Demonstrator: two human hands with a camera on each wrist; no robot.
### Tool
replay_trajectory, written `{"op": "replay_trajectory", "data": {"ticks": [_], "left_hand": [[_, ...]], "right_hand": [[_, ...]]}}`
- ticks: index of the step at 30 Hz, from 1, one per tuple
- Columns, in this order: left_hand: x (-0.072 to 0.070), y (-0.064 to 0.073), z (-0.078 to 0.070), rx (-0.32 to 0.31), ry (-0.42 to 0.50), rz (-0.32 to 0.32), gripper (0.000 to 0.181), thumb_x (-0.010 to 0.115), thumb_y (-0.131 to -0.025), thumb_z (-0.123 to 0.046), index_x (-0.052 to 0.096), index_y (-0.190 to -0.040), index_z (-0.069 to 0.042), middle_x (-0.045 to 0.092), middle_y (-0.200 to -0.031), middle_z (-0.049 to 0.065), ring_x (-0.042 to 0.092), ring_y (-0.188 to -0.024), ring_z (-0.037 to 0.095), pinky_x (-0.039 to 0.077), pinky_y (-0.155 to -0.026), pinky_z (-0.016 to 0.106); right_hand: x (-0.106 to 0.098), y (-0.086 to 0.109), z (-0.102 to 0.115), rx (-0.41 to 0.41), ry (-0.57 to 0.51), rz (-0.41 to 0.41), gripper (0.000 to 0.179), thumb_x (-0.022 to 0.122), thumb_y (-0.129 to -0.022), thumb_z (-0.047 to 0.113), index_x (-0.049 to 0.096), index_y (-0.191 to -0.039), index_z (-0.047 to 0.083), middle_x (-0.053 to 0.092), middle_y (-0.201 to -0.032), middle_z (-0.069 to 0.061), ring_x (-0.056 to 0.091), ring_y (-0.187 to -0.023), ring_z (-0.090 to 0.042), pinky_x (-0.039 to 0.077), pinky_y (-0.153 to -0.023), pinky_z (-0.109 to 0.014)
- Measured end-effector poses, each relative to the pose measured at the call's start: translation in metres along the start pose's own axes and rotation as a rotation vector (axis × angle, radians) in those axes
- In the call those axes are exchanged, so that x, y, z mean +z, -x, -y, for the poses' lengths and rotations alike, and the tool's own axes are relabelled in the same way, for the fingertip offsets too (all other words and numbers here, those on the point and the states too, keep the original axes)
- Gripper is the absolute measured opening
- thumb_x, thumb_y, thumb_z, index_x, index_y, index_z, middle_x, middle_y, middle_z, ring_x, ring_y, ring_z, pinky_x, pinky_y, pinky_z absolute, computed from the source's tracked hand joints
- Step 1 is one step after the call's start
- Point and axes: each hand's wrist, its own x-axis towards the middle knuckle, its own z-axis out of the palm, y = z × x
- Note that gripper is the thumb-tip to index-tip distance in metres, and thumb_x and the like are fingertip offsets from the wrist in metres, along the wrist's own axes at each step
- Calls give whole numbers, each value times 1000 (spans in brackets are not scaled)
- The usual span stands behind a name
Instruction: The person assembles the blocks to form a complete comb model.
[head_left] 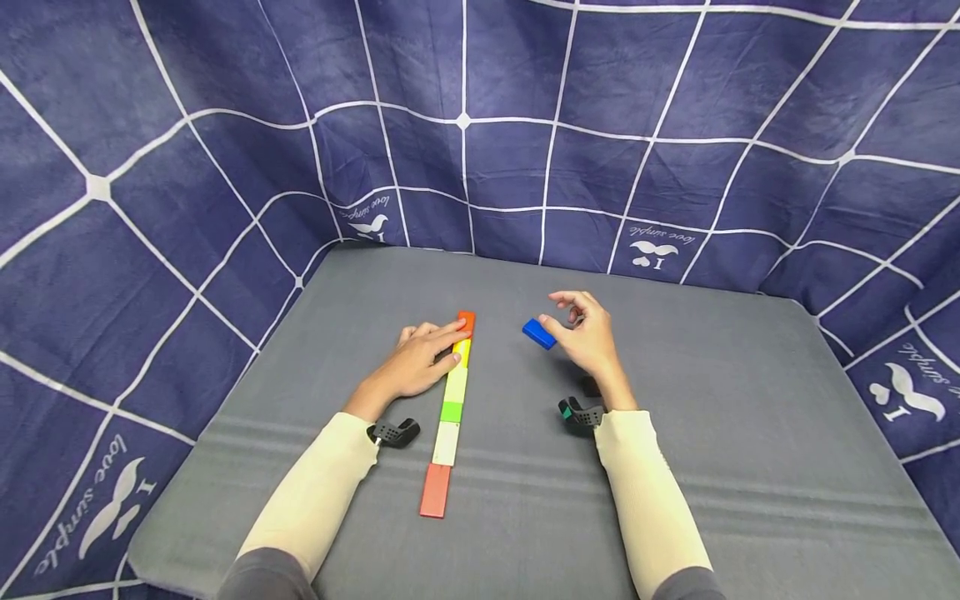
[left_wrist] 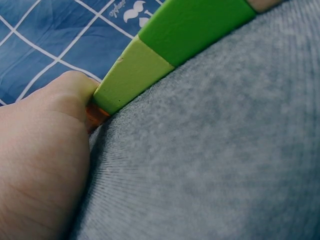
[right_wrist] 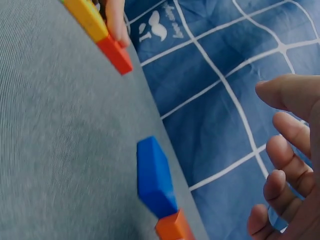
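Note:
A line of flat coloured blocks runs front to back: a dull red block (head_left: 435,492) nearest, then a pale block (head_left: 446,443), a green block (head_left: 452,412), a light green block (head_left: 456,385), a yellow block (head_left: 462,354) and an orange-red block (head_left: 467,317) at the far end. My left hand (head_left: 420,362) rests beside that far end, fingertips over the orange-red block and thumb against the line. To the right, a blue block (head_left: 537,333) lies at an angle. Over it hovers my right hand (head_left: 588,337), fingers loosely bent and holding nothing. In the right wrist view an orange block (right_wrist: 175,227) sits beside the blue one.
A grey cloth surface (head_left: 750,417) lies under everything, with creases across its front part. Behind and at both sides hangs a dark blue curtain (head_left: 510,158) with white grid lines. Black camera bands (head_left: 395,433) circle both wrists.

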Motion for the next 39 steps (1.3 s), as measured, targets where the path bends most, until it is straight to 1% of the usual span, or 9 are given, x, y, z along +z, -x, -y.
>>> {"op": "replay_trajectory", "data": {"ticks": [4, 6, 10, 16, 20, 24, 27, 32, 39], "left_hand": [[0, 0, -1, 0, -1, -3, 48, 47, -104, -46, 46, -151, -35, 35, -162, -14, 48, -126, 12, 26, -99, 44], [0, 0, -1, 2, 0, -5, 48, 47, -104, -46, 46, -151, -35, 36, -162, -13, 48, -126, 13, 26, -98, 44], [0, 1, -2, 1, 7, -4, 48, 48, -104, -44, 47, -150, -33, 36, -162, -12, 48, -125, 13, 26, -96, 43], [0, 3, -4, 1, 20, -5, 48, 49, -104, -42, 48, -150, -32, 36, -162, -11, 48, -124, 13, 26, -96, 43], [1, 3, -4, 1, 12, -11, 47, 49, -104, -41, 47, -150, -33, 36, -162, -11, 48, -124, 12, 26, -95, 42], [0, 2, -5, 7, 12, -18, 47, 50, -103, -41, 48, -150, -32, 38, -161, -10, 49, -123, 13, 26, -93, 42], [0, 1, -6, 7, 12, -14, 47, 50, -103, -41, 48, -150, -32, 38, -161, -10, 49, -122, 13, 26, -92, 41], [0, 2, -6, -1, 12, -11, 47, 50, -103, -40, 48, -150, -32, 38, -161, -10, 49, -121, 13, 26, -93, 41], [-1, 3, -4, -5, 10, -5, 48, 50, -103, -41, 48, -150, -33, 36, -162, -11, 48, -121, 12, 25, -93, 40]], "right_hand": [[-2, 2, -8, 17, 7, 13, 31, 83, -81, 20, 73, -111, 14, 63, -96, -7, 51, -83, -29, 43, -58, -20], [-3, 2, -12, 14, 26, 19, 31, 83, -81, 20, 73, -110, 15, 65, -98, -12, 51, -85, -30, 44, -64, -21], [-4, 4, -18, 5, 90, 34, 31, 83, -80, 21, 73, -109, 15, 69, -101, -18, 52, -86, -29, 42, -76, -30], [-1, 8, -29, 38, 167, 67, 35, 83, -80, 22, 74, -111, 9, 70, -100, -12, 54, -84, -25, 38, -80, -35], [1, 11, -32, 61, 193, 96, 37, 83, -80, 24, 74, -113, 10, 69, -103, -11, 56, -95, -28, 38, -89, -40], [1, 12, -33, 73, 221, 113, 38, 83, -80, 28, 75, -114, 12, 68, -108, -11, 56, -104, -30, 34, -97, -48], [2, 14, -34, 73, 253, 123, 37, 83, -80, 29, 75, -113, 13, 68, -110, -9, 55, -106, -30, 31, -97, -51], [3, 15, -37, 55, 330, 151, 35, 82, -81, 32, 76, -112, 15, 68, -112, -8, 55, -108, -30, 31, -92, -49], [6, 14, -38, 60, 370, 182, 35, 82, -81, 34, 76, -112, 17, 67, -111, -10, 56, -109, -31, 31, -90, -48]]}}
